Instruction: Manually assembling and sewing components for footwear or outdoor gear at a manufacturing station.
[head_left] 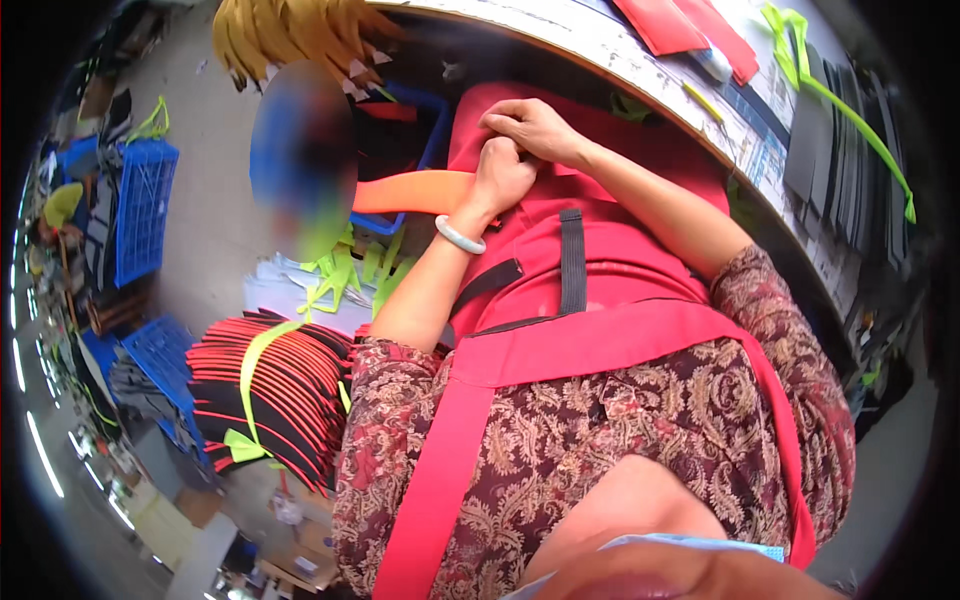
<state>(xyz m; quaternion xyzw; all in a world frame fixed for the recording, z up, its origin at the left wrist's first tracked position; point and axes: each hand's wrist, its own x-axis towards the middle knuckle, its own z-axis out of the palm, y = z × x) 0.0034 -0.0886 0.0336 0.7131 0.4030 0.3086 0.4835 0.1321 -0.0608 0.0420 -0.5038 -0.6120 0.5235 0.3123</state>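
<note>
On the lap of the red apron (650, 250), L hand (503, 175) and R hand (535, 130) are brought together, fingers curled and overlapping; grip is narrow, but whether anything's held btwn them can't be told. The orange strip (415, 192) is seen stretched across the blue crate (440, 115) rim & partly hidden by L hand. A pale bangle (460, 238) is worn on L wrist. At left, a black/red bundle (290, 400) is tied w/ a yellow-green band (254, 370). Dark strips (840, 150) are stacked on the worktable (565, 32), R side.
</note>
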